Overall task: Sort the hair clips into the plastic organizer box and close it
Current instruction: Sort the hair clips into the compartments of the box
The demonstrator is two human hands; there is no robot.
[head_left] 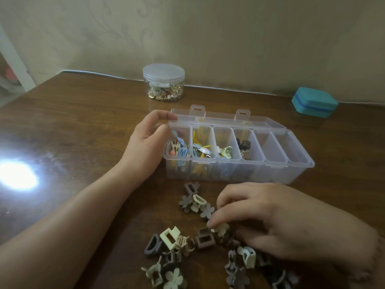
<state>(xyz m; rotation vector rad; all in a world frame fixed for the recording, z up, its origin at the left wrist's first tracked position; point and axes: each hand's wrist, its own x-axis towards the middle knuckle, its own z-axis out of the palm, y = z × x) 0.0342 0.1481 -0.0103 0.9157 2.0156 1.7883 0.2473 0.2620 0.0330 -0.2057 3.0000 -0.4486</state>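
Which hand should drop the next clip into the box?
Right. The right hand already pinches a cream flower clip in the loose pile, near the two empty compartments. The left hand is at the organizer box's far-left corner, steadying it.
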